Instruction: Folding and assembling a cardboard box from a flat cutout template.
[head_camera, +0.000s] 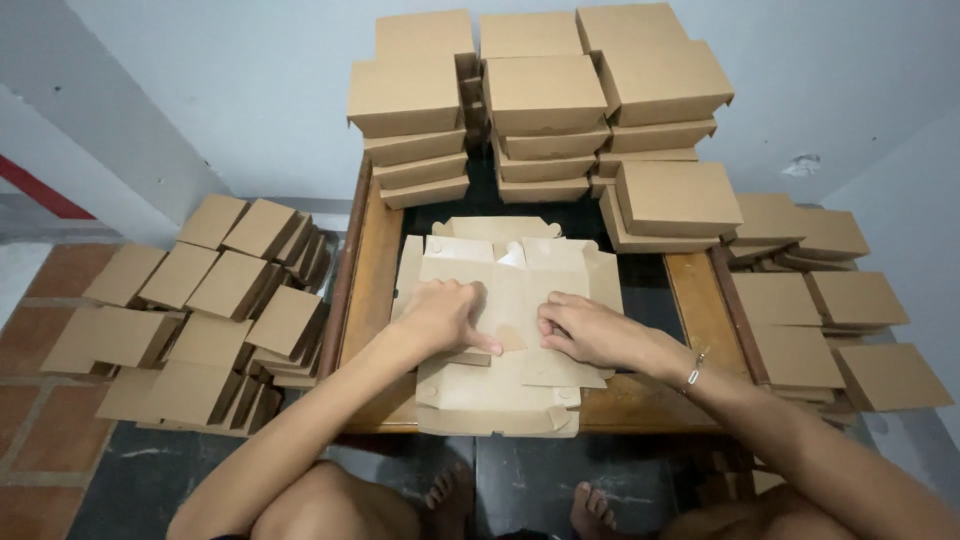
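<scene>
Cardboard box blank (500, 330), flat and unfolded, lies on the wooden bench (372, 270) under both hands. Left hand (445, 315) presses down on its left half, fingers curled and the forefinger stretched toward the middle crease; it pins the sheet and grips nothing. Right hand (590, 330) rests just beside it, fingertips pinching a fold of the same blank, a bracelet (694, 372) on the wrist behind.

Near edge of the blank overhangs the bench edge toward the person's knees. Beyond the fingertips a short strip of the blank runs clear before the stacks of finished boxes (545, 110) wall off the far end of the bench. More folded boxes (215, 310) crowd the floor well out past the left hand, and another pile of boxes (815, 300) sits out past the right hand, so open room is only between the forearms and straight back toward the body.
</scene>
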